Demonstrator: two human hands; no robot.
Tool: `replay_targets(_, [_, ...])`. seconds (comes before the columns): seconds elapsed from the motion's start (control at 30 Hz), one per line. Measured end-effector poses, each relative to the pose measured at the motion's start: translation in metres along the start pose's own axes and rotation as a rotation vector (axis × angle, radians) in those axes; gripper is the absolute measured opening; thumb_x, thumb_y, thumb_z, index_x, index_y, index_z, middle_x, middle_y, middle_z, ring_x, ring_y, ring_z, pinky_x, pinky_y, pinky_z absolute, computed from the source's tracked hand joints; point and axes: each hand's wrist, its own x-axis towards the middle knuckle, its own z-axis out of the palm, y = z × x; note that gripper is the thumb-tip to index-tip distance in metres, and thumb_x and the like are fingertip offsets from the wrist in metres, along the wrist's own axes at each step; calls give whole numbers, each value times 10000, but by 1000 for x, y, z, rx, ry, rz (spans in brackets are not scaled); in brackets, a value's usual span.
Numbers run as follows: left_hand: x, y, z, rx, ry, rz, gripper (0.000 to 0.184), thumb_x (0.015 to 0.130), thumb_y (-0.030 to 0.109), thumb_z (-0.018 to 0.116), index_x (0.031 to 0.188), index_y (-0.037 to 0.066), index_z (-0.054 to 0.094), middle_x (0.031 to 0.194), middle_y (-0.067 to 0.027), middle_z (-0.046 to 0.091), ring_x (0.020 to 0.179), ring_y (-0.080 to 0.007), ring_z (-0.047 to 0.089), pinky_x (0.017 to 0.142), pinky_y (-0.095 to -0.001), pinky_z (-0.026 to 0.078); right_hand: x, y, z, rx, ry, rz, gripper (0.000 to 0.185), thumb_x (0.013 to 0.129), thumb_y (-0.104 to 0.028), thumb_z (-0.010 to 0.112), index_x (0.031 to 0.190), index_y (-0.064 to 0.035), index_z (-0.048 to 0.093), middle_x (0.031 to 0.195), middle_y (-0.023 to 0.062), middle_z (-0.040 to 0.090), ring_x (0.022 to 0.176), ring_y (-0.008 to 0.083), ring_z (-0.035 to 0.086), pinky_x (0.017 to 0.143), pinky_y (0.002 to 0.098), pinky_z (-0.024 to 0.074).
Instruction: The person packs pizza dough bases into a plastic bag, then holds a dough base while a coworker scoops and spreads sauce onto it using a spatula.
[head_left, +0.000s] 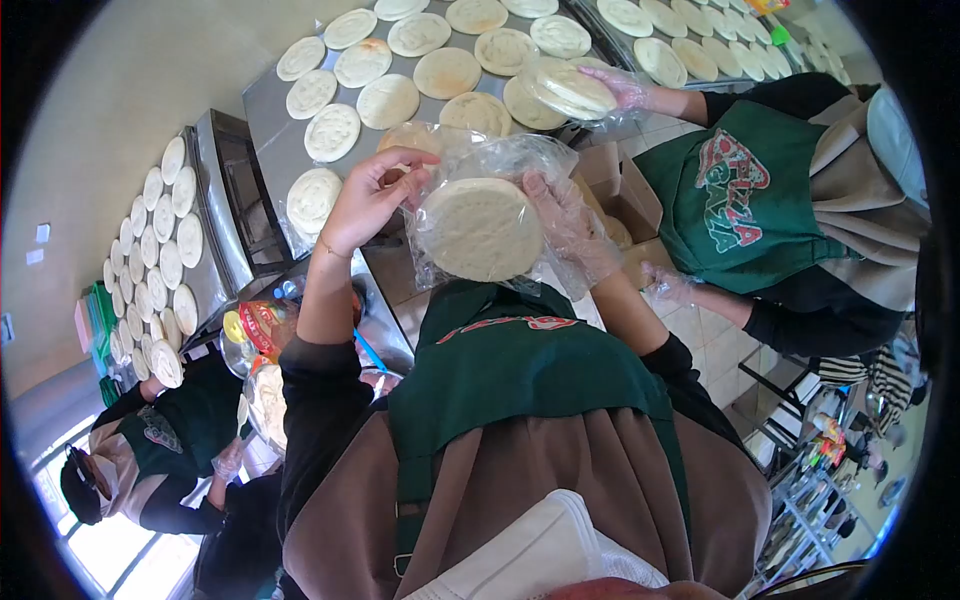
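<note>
A round, pale pizza base (482,232) sits inside a clear plastic bag (500,152), held up in front of my apron. My left hand (378,195), ungloved, is closed in a pinch at the bag's left edge. On the other side, my right hand (572,232) wears a clear plastic glove and grips the bagged base by its right edge, thumb over the front. Just beyond my hands, rows of pizza bases (388,101) lie on a metal table (262,112).
At right, a co-worker in a green apron (690,190) holds bagged bases (570,88) over the table. An open cardboard box (622,185) stands between us. Another person (165,440) works at the lower left, near a second table of bases (158,250).
</note>
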Motion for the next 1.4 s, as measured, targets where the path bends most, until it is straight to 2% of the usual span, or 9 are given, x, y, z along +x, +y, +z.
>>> replay_targets(0.3, [-4, -42, 38, -311, 284, 286, 103, 878, 8, 519, 882, 25, 621, 1062, -80, 557, 808, -115, 580, 664, -244, 482, -3, 38, -10, -164, 190, 151, 465, 935, -414, 453, 990, 4, 651, 920, 57, 656, 831, 126, 577, 744, 272, 457])
replay_targets(0.5, [-11, -99, 27, -901, 424, 92, 119, 945, 161, 466, 1021, 97, 532, 1156, -61, 512, 845, -153, 565, 730, -294, 476, 1, 80, 2, -215, 267, 237, 481, 920, -441, 462, 1002, -3, 642, 928, 68, 650, 853, 154, 571, 762, 306, 447])
replay_targets(0.7, [-18, -264, -76, -40, 1447, -357, 634, 790, 361, 672, 1228, 14, 373, 1080, -189, 521, 917, -266, 550, 813, -350, 468, 24, 74, 30, -352, 366, 302, 473, 929, -430, 447, 994, -6, 646, 910, 73, 649, 817, 151, 573, 726, 317, 457])
replay_targets(0.73, [-22, -255, -93, 421, 1528, -741, 840, 717, 458, 709, 1276, -27, 312, 1119, -227, 500, 1000, -334, 526, 887, -394, 434, 26, 72, 34, -346, 374, 327, 476, 931, -428, 443, 985, -1, 647, 898, 76, 650, 806, 152, 573, 716, 319, 459])
replay_targets(0.87, [-31, -283, -150, 110, 1491, -1035, 1094, 560, 568, 777, 1288, -105, 314, 1238, -265, 463, 1125, -372, 493, 948, -428, 405, 37, 75, 44, -399, 392, 351, 484, 933, -424, 440, 961, 10, 653, 859, 87, 654, 788, 152, 571, 704, 316, 461])
replay_targets(0.97, [-38, -334, -182, 128, 1252, -1035, 982, 560, 502, 810, 1193, -143, 424, 1164, -249, 537, 1042, -351, 567, 843, -408, 485, 47, 92, 40, -481, 396, 401, 484, 932, -421, 443, 967, 12, 656, 860, 98, 658, 789, 148, 572, 711, 310, 461])
replay_targets(1.17, [-57, -290, -165, -402, 1062, -708, 650, 725, 254, 757, 1168, -122, 466, 1108, -191, 584, 944, -261, 615, 744, -343, 533, 56, 69, 60, -321, 343, 259, 477, 946, -387, 432, 983, 37, 647, 859, 98, 663, 781, 144, 580, 704, 301, 462])
replay_targets(1.23, [-57, -284, -145, -836, 998, -265, 547, 770, 183, 708, 1179, -98, 479, 1117, -174, 582, 969, -257, 602, 830, -354, 504, 59, 59, 65, -299, 338, 269, 480, 948, -383, 430, 982, 44, 646, 850, 95, 664, 768, 146, 581, 701, 300, 462])
replay_targets(1.4, [-24, -276, -112, -756, 898, -315, 462, 819, 168, 662, 1181, -59, 487, 1141, -158, 574, 1008, -235, 583, 859, -334, 473, 69, 68, 67, -350, 337, 217, 483, 946, -387, 433, 980, 44, 648, 841, 91, 666, 737, 147, 583, 695, 293, 463])
